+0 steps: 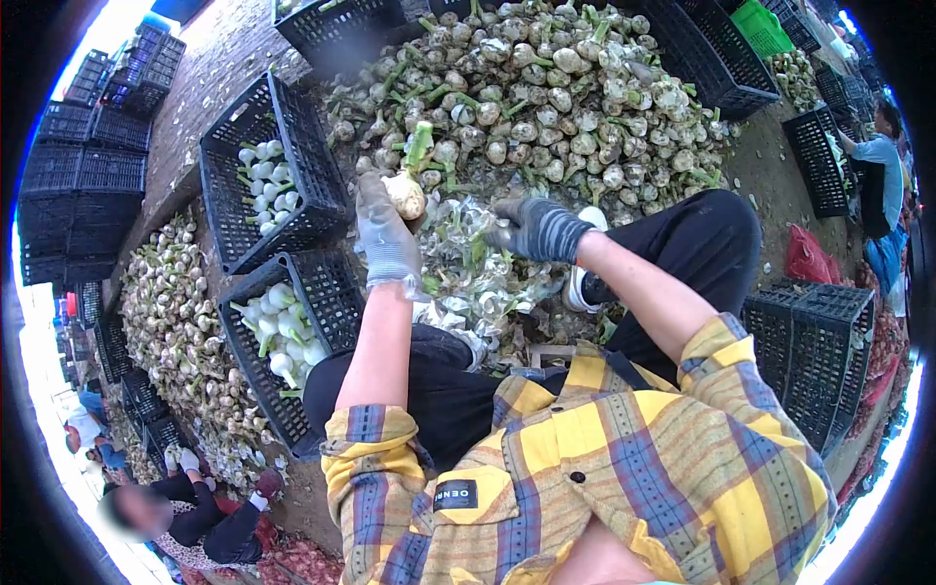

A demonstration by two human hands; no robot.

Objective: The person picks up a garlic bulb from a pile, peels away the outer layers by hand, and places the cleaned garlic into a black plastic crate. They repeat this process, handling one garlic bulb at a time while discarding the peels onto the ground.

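My left hand (383, 234), in a pale grey glove, grips a garlic bulb (406, 194) with a green stalk pointing up. My right hand (534, 230), in a dark striped glove, hovers just right of it with fingers curled; whether it holds anything I cannot tell. Both hands are over a heap of peeled skins and cut stalks (468, 278) between my knees. Beyond them lies a big pile of untrimmed garlic (546, 88).
Two black crates (255, 117) (331, 283) with cleaned white bulbs stand to my left. More garlic (180, 331) lies further left. Stacked crates (819, 361) are at my right. Another person (185, 507) sits at lower left, and one (882, 166) stands at far right.
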